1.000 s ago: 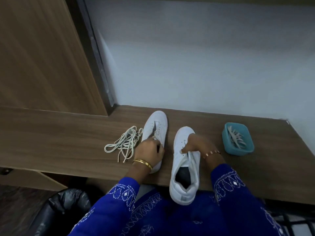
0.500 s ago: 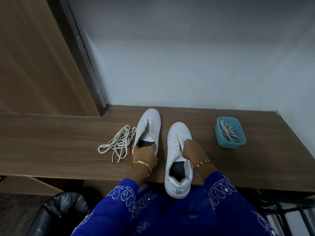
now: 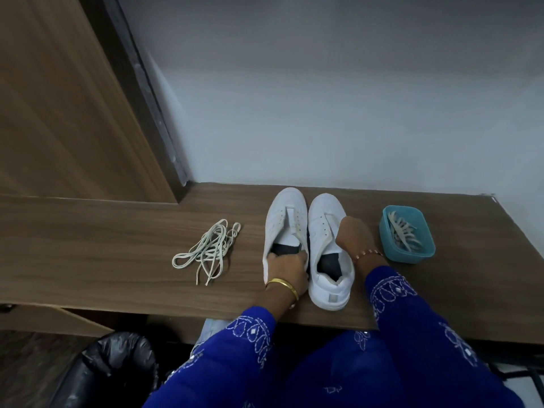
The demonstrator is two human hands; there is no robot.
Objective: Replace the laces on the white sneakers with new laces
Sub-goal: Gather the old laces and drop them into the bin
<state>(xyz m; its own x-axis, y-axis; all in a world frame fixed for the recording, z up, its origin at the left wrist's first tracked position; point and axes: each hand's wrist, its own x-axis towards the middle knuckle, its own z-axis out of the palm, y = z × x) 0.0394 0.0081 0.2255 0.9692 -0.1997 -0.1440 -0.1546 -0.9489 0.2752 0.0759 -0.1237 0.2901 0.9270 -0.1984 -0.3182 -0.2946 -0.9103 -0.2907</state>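
A black bin bag (image 3: 117, 366) sat low at my left, under the wooden desk (image 3: 117, 260). On the desk lay a loose tangle of pale laces (image 3: 206, 250), well apart from my hands. Just right of it stood the left sneaker (image 3: 284, 228), toe toward the wall, no lace through its eyelets. My left hand (image 3: 287, 267), a gold bangle (image 3: 282, 285) on the wrist, gripped its heel end, fingers curled over the collar into the dark opening. The right sneaker (image 3: 326, 231) stood touching the first, side by side, also unlaced. My right hand (image 3: 351, 234) rested on its outer flank beside the eyelets, fingers bent down over the upper; whether they pinched the edge or only pressed it, I could not tell. A thin bracelet (image 3: 368, 254) ringed that wrist. My blue embroidered sleeves (image 3: 412, 319) covered both forearms. Furthest right, near the desk's end, a teal tub (image 3: 412, 254) held more pale laces (image 3: 401, 234).
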